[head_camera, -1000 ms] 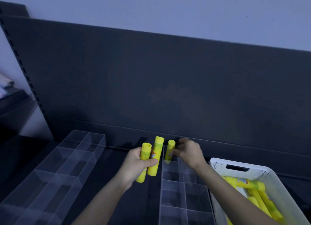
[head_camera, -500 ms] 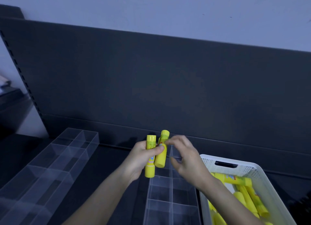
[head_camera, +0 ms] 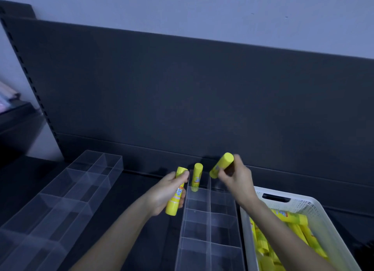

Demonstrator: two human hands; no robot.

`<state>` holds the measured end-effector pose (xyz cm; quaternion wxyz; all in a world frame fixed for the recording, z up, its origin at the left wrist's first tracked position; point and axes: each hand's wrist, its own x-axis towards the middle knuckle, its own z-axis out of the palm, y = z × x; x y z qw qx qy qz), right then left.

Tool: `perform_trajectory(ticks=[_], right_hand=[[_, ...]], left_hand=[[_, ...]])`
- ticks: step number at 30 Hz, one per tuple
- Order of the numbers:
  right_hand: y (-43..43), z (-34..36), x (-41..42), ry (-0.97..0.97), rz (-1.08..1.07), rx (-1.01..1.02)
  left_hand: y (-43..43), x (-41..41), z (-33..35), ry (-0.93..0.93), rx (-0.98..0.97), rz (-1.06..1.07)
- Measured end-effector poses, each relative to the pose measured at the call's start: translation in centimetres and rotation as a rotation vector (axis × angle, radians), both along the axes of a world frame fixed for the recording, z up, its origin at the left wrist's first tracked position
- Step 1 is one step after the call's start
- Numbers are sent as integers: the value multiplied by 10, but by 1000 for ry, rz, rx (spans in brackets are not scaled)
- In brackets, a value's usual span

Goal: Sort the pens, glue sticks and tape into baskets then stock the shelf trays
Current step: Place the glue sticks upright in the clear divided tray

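Note:
My left hand (head_camera: pixel 165 193) grips one yellow glue stick (head_camera: pixel 176 191) upright, just left of the clear divided tray (head_camera: pixel 209 228). A second yellow glue stick (head_camera: pixel 196 178) stands upright in the tray's far left compartment. My right hand (head_camera: pixel 235 178) pinches a third glue stick (head_camera: pixel 221 165), tilted, above the tray's far right compartment. A white perforated basket (head_camera: pixel 315 208) at the right holds several more yellow glue sticks (head_camera: pixel 297 228).
Another clear divided tray (head_camera: pixel 60 200) lies on the dark shelf at the left. The shelf's dark back panel (head_camera: pixel 202 98) rises close behind the trays. A perforated upright post (head_camera: pixel 30 80) stands at the far left.
My right hand took one of the two glue sticks out of my left hand and lifted it to the right, over the tray. One stick now stands in the far compartment.

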<state>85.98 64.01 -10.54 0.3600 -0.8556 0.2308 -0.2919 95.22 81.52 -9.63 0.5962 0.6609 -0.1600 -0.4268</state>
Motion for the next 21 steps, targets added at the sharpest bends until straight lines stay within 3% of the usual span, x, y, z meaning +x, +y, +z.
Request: perform_trajectory(ticks=[4,7,11,21], right_hand=[[-5,-6,24,213,20,59],[0,-23,34,394,8,-23],[5,-37,37,409,3,-36],[2,-38,36,436,-35,-113]], left_hand=[[2,8,-3,73,-69,62],[5,11,-9,-41,-71,57],[13,18,-15,-268,-25,36],[8,21,-11,-353,-106,121]])
